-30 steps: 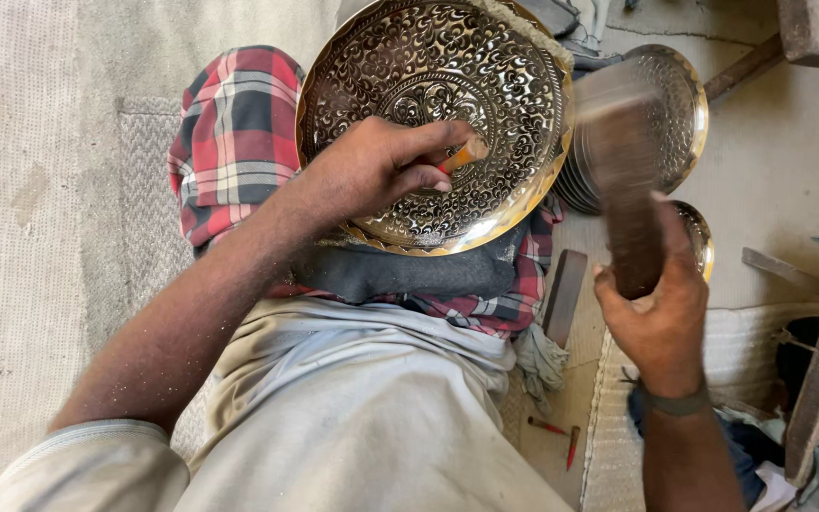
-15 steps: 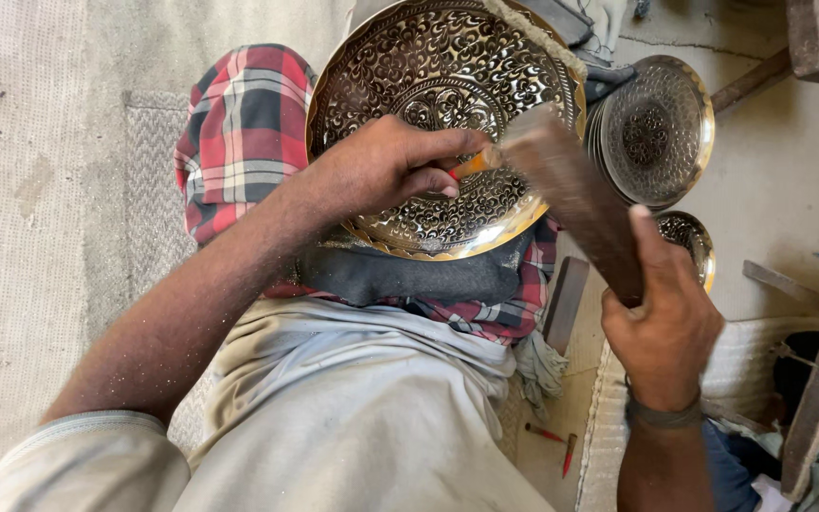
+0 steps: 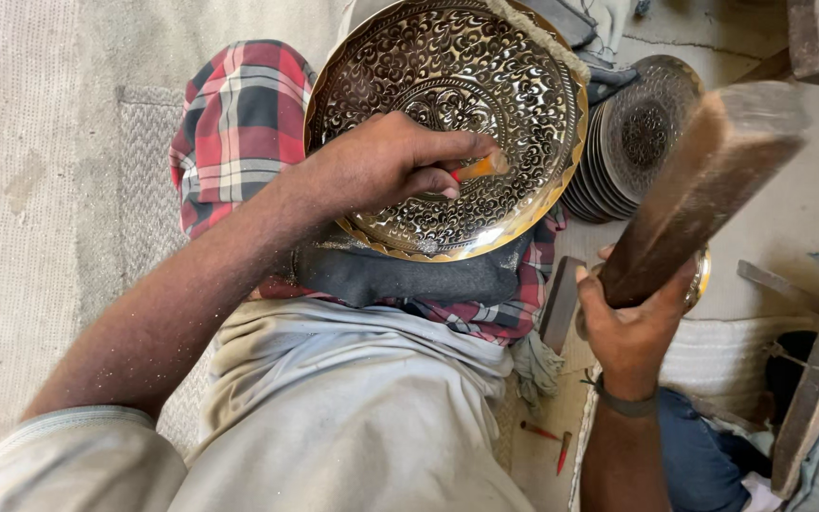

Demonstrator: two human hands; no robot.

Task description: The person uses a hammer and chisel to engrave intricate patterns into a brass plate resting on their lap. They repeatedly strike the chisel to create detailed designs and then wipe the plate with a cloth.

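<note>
A: The left hand (image 3: 381, 166) lies across the face of the engraved brass plate (image 3: 447, 123), fingers pinched shut on a small orange-handled chisel (image 3: 479, 169) whose tip seems to rest on the scrollwork right of the plate's centre, though the tip itself is hidden.

B: And the right hand (image 3: 632, 322)?

A: Off the plate's right rim and a little nearer the person, fist closed round the handle of a wooden mallet (image 3: 703, 185). The mallet is raised, its blurred head above and to the right of the plate, well apart from the chisel.

B: Where does the plate itself sit?

A: Propped on the person's lap, resting against a dark pad (image 3: 400, 275) and the red plaid cloth (image 3: 239, 123). A stack of similar plates (image 3: 642, 133) stands just beyond its right edge.

B: So which step would you call it?

A: It reads as the lift between blows in chasing the pattern: tool placed, hammer up.

B: What does the next blow ask for?

A: Likely a square hit on the chisel's butt, with the left hand holding the tip steady so it does not skid over finished ornament, and the plate kept from rocking on the pad.
</note>
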